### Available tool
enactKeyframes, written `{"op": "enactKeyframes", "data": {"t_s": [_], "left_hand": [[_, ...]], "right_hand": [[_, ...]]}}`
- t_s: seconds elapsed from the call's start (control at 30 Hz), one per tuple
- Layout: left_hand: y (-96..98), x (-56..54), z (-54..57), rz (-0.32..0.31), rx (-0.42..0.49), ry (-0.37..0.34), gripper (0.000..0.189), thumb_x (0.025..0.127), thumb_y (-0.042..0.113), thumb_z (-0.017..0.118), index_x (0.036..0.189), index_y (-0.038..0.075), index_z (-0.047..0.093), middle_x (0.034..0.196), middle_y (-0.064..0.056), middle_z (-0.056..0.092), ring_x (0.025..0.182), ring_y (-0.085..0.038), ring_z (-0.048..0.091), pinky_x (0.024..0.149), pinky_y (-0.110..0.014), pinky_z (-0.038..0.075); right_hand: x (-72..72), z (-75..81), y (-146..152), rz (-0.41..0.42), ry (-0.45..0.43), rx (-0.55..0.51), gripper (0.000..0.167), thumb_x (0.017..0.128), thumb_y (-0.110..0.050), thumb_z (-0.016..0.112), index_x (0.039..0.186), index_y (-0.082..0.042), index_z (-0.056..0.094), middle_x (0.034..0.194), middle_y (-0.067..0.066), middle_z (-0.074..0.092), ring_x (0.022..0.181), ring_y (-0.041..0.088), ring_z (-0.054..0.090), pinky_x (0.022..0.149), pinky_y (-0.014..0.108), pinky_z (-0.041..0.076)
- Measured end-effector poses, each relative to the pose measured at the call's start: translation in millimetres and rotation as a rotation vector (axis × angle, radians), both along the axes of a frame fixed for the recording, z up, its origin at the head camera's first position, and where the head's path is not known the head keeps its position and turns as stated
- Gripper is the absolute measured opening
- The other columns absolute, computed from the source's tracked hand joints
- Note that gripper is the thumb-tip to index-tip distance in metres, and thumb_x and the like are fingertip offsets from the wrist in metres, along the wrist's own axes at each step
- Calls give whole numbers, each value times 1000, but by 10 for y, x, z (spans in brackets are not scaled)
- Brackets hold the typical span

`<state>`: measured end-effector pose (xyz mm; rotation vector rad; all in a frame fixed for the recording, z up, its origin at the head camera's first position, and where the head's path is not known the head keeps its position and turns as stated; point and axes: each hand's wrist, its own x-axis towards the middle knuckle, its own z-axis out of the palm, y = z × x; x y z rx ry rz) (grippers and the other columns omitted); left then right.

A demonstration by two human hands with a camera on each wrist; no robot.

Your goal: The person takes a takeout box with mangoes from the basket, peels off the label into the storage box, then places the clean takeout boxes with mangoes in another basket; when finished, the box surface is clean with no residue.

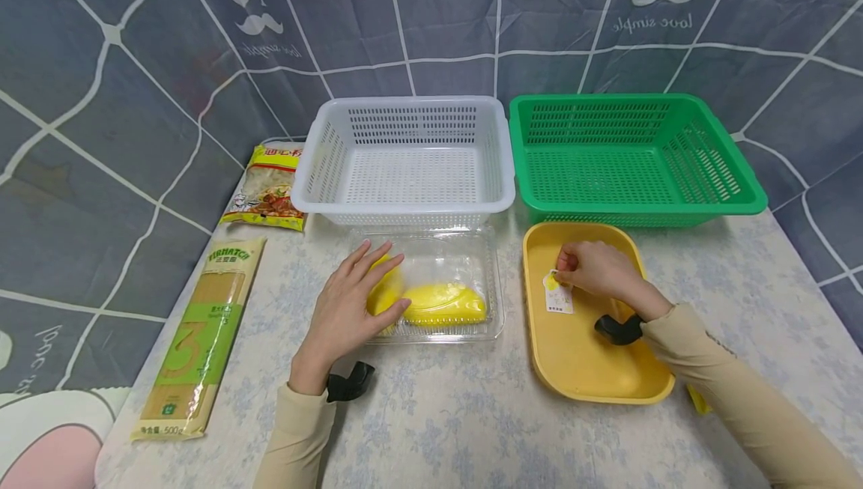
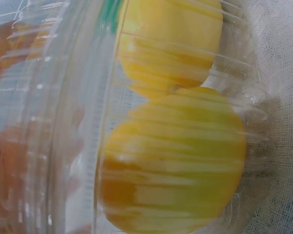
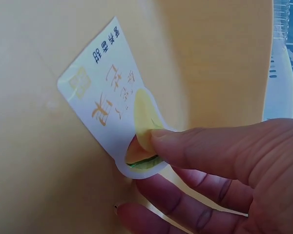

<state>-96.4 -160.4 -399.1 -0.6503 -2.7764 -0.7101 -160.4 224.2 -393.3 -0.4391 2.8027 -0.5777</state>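
A clear plastic box [image 1: 465,253] with a ribbed lid holds yellow mangoes [image 1: 445,303]; in the left wrist view two rounded mangoes [image 2: 173,161] show through the plastic. My left hand [image 1: 347,305] lies over the box's left side, its fingers spread and fairly straight, hiding part of one mango. In the yellow tray [image 1: 573,373], my right hand [image 1: 600,272] pinches a small white label [image 1: 558,300] between thumb and fingers. Seen from the right wrist, the label [image 3: 100,92] carries a mango picture and printed characters, and my thumb covers part of the picture.
A white basket [image 1: 502,201] and a green basket [image 1: 640,212] stand side by side behind the box and tray. On the left lie a spaghetti pack [image 1: 195,347] and a colourful food bag [image 1: 266,186]. Something small and yellow [image 1: 698,399] pokes out under the right forearm.
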Motion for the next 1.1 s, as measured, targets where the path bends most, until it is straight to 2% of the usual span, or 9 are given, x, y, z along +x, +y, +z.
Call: {"op": "enactKeyframes", "data": {"t_s": [0.5,0.73,0.87,1.1], "left_hand": [[4,-7,-1,1,3,13,61,84,48,63,136,18,54,146,0,41,139,-24,22,103,-56,28],[6,-10,-5,-6,11,15,62,84,49,63,136,18,54,146,-1,41,139,-25,23,101,-58,29],[3,-9,-9,-4,5,10,61,84,49,63,137,19,54,146,0,40,139,-24,22,102,-57,29],[-1,3,-13,5,-1,1,61,85,49,62,137,20,53,147,2,39,140,-23,22,102,-56,28]], "right_hand": [[-31,-7,-13,-8,-6,16,17,80,-21,73,76,-13,59,66,-4,53,58,16,47,52,30,33],[-21,-17,29,33,7,-9,21,77,-16,76,76,-10,57,64,-3,51,58,15,46,55,30,33],[18,6,63,72,5,-51,20,76,-14,77,79,-8,58,66,-3,52,60,15,46,57,30,35],[116,146,154,116,2,-212,12,85,-16,73,84,-10,62,71,-3,57,63,13,50,57,29,41]]}}
